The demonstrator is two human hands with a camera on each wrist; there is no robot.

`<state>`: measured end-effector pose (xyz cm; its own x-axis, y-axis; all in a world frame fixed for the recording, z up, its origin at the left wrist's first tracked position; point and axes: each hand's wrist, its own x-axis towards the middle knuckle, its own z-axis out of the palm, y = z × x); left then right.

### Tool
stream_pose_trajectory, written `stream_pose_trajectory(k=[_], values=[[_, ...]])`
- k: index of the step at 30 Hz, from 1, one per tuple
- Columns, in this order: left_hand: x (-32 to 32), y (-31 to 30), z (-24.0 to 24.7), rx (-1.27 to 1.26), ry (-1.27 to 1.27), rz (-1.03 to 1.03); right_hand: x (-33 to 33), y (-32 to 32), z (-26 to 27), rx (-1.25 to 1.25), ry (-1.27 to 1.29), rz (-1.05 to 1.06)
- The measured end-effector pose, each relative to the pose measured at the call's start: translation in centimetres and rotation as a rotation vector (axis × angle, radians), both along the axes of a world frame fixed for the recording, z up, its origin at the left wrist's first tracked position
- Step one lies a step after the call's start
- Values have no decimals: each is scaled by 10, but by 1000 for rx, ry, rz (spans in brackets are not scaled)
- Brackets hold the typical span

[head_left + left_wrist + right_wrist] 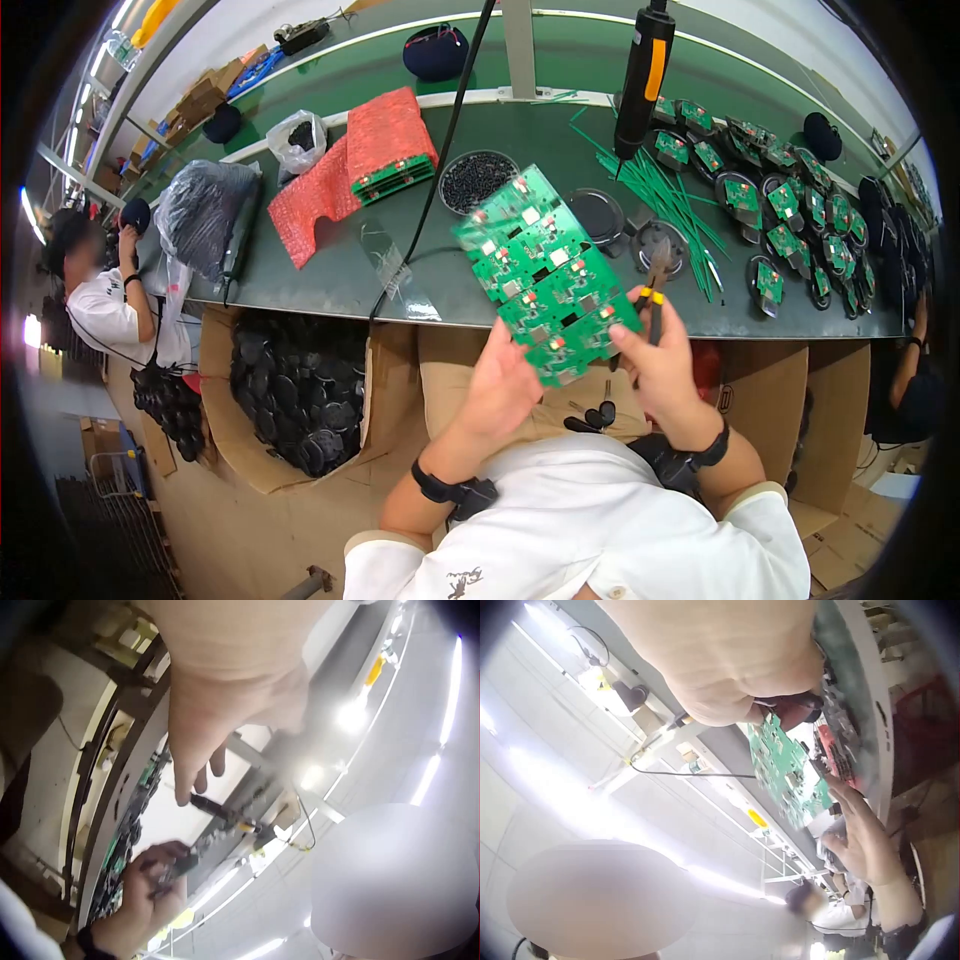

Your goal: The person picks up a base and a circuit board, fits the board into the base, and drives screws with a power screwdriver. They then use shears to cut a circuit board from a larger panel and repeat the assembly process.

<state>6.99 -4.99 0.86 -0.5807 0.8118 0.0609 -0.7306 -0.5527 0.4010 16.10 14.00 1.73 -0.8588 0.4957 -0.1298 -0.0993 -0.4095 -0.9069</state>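
Observation:
A panel of green circuit boards (545, 275) is raised in front of the body, tilted over the bench's front edge. My right hand (660, 365) grips its lower right edge with the thumb on top. The same hand holds a pair of cutting pliers (657, 290), jaws pointing away and a yellow band on the handle. Fingers straight, my left hand (500, 385) is at the panel's lower left edge. In the right wrist view the left hand (866, 844) shows spread fingers beside the panel (784, 772).
A black electric screwdriver (640, 85) hangs above the bench. Green strips (680, 215) lie beneath it, with round black units bearing boards (785, 200) at right. A bowl of screws (478, 182), red bubble wrap (310, 205) and a carton of black discs (300, 395) are leftward.

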Motion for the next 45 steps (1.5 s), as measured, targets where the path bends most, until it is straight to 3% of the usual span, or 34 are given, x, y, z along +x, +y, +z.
stream_pose_trajectory(k=[2,8,10,15,21,25,27,37,40,43,45], values=[[14,8,1,-372,166,230,5,-13,-5,43,-99,47],[12,-13,3,-476,113,332,25,-2,5,177,-120,213],[14,-22,1,-493,191,441,35,4,4,277,-185,373],[15,-37,-12,-509,129,499,41,-1,-6,225,-256,568],[15,-49,-18,-535,127,508,1,-3,13,5,-144,583],[15,-47,-12,-511,67,508,-54,3,26,105,-232,605],[11,-45,-9,-530,72,526,-72,4,21,-167,-158,552],[-50,-36,2,-519,94,414,-129,16,32,-111,-176,489],[-40,-37,3,-551,105,434,-92,10,42,2,-241,459],[-21,-37,-9,-611,126,514,-31,4,29,183,-257,620],[-14,-35,-12,-666,156,543,5,-5,22,168,-381,674]])
